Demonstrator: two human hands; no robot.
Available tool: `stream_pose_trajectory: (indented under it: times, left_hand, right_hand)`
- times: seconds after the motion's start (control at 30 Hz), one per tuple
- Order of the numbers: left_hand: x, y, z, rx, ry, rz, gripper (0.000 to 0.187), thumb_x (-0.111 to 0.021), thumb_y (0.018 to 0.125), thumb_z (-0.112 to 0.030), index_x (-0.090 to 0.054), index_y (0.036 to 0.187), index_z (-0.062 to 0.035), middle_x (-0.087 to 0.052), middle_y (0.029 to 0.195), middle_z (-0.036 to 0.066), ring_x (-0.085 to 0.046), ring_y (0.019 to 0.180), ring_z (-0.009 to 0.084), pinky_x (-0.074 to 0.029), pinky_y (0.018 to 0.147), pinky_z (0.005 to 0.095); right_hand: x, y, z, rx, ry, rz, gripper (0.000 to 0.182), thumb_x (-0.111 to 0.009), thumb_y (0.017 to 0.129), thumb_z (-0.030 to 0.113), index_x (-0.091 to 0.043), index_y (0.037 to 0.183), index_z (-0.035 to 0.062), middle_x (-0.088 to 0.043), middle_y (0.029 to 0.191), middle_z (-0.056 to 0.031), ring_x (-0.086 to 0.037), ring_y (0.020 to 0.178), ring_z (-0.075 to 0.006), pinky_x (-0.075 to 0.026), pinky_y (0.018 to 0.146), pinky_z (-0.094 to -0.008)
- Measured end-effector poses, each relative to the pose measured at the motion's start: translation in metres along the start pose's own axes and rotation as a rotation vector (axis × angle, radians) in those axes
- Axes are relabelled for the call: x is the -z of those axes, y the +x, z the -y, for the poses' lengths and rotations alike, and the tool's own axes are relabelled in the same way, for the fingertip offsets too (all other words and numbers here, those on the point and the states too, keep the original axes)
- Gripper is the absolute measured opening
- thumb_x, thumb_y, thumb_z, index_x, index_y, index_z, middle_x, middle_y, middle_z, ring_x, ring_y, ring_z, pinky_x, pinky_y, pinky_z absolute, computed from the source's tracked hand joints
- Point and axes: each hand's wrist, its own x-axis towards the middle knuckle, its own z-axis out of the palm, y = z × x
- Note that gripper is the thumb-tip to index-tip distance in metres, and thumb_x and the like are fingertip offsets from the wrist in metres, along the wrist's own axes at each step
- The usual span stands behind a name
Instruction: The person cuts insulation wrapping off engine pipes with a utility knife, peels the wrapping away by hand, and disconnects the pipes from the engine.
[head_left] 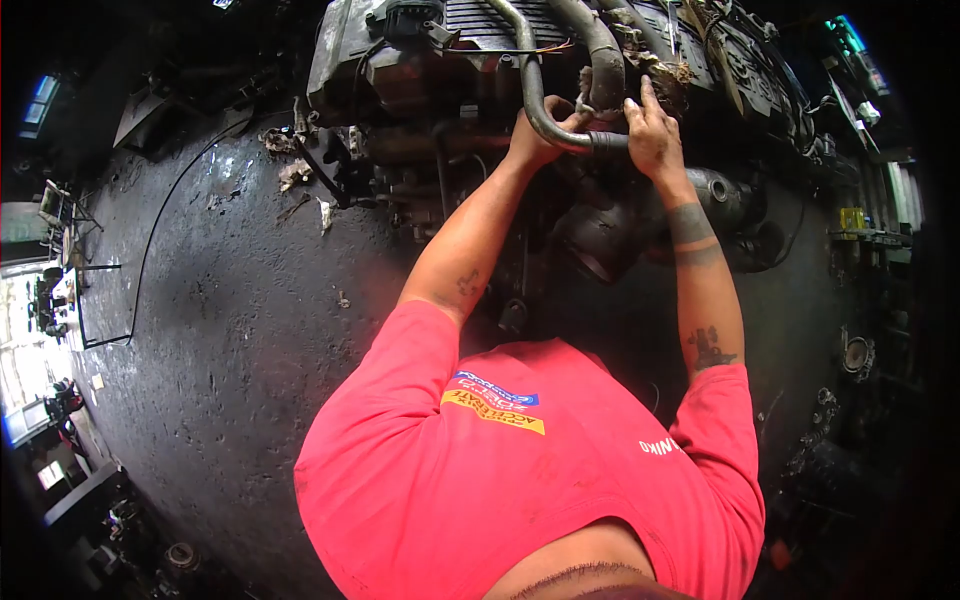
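Observation:
Above the engine's near side, a thick grey hose [602,62] comes down between my two hands. My left hand [540,138] reaches in behind a bent metal pipe [532,85], its fingers curled at the hose's lower end and partly hidden by the pipe. On the other side, my right hand [655,145] is at the end of the pipe, beside a dark ribbed sleeve [608,143]. Its fingers are stretched upward and apart, close to the hose. A dirty, frayed rag-like bundle [668,85] lies just beyond the right fingertips.
The large greasy engine [420,75] fills the top of the view. Below my hands is a dark, rounded metal part [597,240]. Dirty rags [293,172] hang at the engine's left. A thin black line [160,205] crosses the stained floor [240,330]. Parts line both sides.

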Motion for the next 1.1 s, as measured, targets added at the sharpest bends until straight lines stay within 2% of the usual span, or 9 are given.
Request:
stream_pose_trajectory:
  times: [0.2,0.37,0.43,0.53,0.6,0.67,0.7,0.8,1.1]
  left_hand:
    - [0.008,0.003,-0.01,0.199,-0.233,0.064,0.036,-0.07,0.069,-0.029,-0.066,0.084,0.0039,-0.068,0.077,0.014,-0.065,0.069,0.0189,-0.051,0.062,0.0313]
    - [-0.006,0.01,0.005,0.052,-0.009,0.005,0.035,-0.066,0.069,-0.032,-0.066,0.077,0.0017,-0.066,0.074,0.013,-0.064,0.067,0.0224,-0.049,0.063,0.0354]
    - [-0.014,0.01,-0.012,-0.02,0.215,-0.169,0.037,-0.066,0.067,-0.032,-0.061,0.063,0.0044,-0.059,0.062,0.019,-0.059,0.055,0.0277,-0.046,0.053,0.0382]
    - [-0.014,-0.006,-0.028,-0.155,0.324,-0.232,0.037,-0.064,0.067,-0.032,-0.058,0.058,0.0027,-0.057,0.057,0.018,-0.058,0.053,0.028,-0.045,0.051,0.0395]
    - [-0.017,0.0,-0.023,-0.023,0.279,-0.234,0.036,-0.064,0.068,-0.032,-0.057,0.059,0.0021,-0.057,0.056,0.016,-0.057,0.051,0.0272,-0.044,0.05,0.0389]
    - [-0.006,-0.003,-0.019,0.15,0.119,-0.037,0.03,-0.059,0.071,-0.035,-0.06,0.073,-0.0047,-0.062,0.068,0.016,-0.063,0.069,0.032,-0.045,0.069,0.0447]
    - [0.0,0.0,-0.014,-0.148,0.492,-0.056,0.028,-0.062,0.072,-0.032,-0.06,0.075,-0.0046,-0.062,0.067,0.016,-0.063,0.067,0.0319,-0.047,0.064,0.0429]
    - [0.021,0.003,-0.008,-0.159,0.207,-0.019,0.023,-0.062,0.073,-0.027,-0.061,0.077,-0.0048,-0.062,0.069,0.016,-0.063,0.068,0.0329,-0.049,0.06,0.0404]
    - [0.024,-0.001,-0.014,-0.153,0.452,0.033,0.026,-0.062,0.074,-0.035,-0.062,0.08,-0.0098,-0.063,0.073,0.016,-0.062,0.07,0.0353,-0.049,0.063,0.0438]
  right_hand:
    - [0.012,-0.003,0.014,-0.095,0.066,0.046,0.053,-0.046,0.091,0.027,-0.037,0.133,-0.0023,-0.054,0.112,-0.0296,-0.055,0.103,-0.0401,-0.043,0.09,-0.0418]
    - [0.008,-0.001,0.008,-0.089,0.139,0.045,0.054,-0.046,0.092,0.029,-0.036,0.133,-0.0037,-0.056,0.113,-0.0275,-0.055,0.109,-0.0348,-0.042,0.093,-0.0373]
    - [0.009,-0.002,0.012,-0.098,0.145,0.058,0.055,-0.046,0.092,0.03,-0.035,0.134,-0.004,-0.056,0.113,-0.0269,-0.055,0.109,-0.0334,-0.042,0.093,-0.0361]
    - [0.011,0.0,0.009,-0.028,0.158,0.019,0.057,-0.047,0.092,0.031,-0.034,0.134,-0.0043,-0.06,0.107,-0.0247,-0.058,0.106,-0.0319,-0.044,0.089,-0.0353]
    - [0.016,-0.001,0.014,-0.199,0.128,0.206,0.066,-0.042,0.09,0.042,-0.029,0.138,-0.0017,-0.05,0.118,-0.0315,-0.049,0.111,-0.043,-0.037,0.096,-0.0428]
    - [0.012,-0.005,0.012,-0.17,0.136,0.155,0.068,-0.041,0.09,0.044,-0.024,0.14,0.0007,-0.051,0.116,-0.0319,-0.049,0.111,-0.0442,-0.037,0.096,-0.0435]
    - [0.013,-0.006,0.013,-0.186,0.169,0.148,0.068,-0.041,0.09,0.044,-0.023,0.14,0.0014,-0.052,0.115,-0.0316,-0.049,0.111,-0.0442,-0.037,0.096,-0.0436]
    - [0.018,-0.004,0.02,-0.193,0.17,0.127,0.068,-0.04,0.09,0.044,-0.023,0.141,0.0026,-0.054,0.113,-0.0313,-0.049,0.111,-0.0445,-0.038,0.095,-0.0441]
    - [0.013,-0.006,0.022,-0.169,0.143,0.039,0.066,-0.041,0.09,0.044,-0.025,0.14,0.0038,-0.058,0.106,-0.0285,-0.053,0.103,-0.0447,-0.04,0.091,-0.0468]
